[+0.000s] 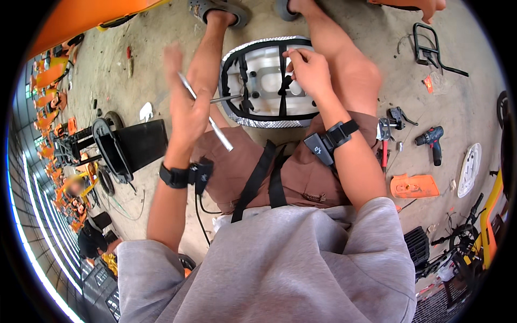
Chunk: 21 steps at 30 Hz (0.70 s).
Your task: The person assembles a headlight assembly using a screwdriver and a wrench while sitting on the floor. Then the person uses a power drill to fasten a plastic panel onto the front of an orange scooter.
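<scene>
Head view: what does our left hand (pixel 184 113) have?

"A T-handled metal tool (pixel 221 134). We see it held loosely across the thumb side of the palm, with the fingers stretched out and blurred. Its shaft points at the left end of the oval seat-like part (pixel 270 81); we can't tell whether the tip touches."

"Where does that part lie?"

"Between our legs, pale underside up, with black straps (pixel 282 105) across it."

"And our right hand (pixel 311 72)?"

"Over the part's right side, fingers curled, thumb and forefinger close together. We can't tell whether they pinch anything."

"What's on the floor to our right?"

"A drill (pixel 429 139), with an orange plastic piece (pixel 413 187) near it."
</scene>
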Motion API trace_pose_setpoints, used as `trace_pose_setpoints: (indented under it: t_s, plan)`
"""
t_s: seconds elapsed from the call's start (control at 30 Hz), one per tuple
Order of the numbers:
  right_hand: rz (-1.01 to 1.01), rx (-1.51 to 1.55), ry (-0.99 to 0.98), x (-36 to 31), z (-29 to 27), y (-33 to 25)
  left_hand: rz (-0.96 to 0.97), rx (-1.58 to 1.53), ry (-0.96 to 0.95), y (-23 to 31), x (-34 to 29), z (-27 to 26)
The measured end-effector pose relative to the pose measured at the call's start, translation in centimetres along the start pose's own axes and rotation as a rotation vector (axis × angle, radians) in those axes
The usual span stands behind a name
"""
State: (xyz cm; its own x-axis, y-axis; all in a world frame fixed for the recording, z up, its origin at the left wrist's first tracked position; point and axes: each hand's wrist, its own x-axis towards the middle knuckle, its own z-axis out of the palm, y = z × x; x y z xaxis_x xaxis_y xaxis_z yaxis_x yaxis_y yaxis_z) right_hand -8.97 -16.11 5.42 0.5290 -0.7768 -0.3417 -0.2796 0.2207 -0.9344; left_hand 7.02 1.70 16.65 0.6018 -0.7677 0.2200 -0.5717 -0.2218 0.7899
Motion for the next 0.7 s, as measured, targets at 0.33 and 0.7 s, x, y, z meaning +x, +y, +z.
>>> trace_pose_setpoints:
  t_s: [0.33, 0.7]
  plan:
    - [0.006, -0.019, -0.017, 0.1, 0.0, 0.6, -0.855, -0.545, 0.497, -0.2, -0.8, 1.2]
    - [-0.061, -0.042, -0.048, 0.2, 0.2, 0.4, -0.169, 0.373, -0.205, -0.8, -0.4, -0.9]
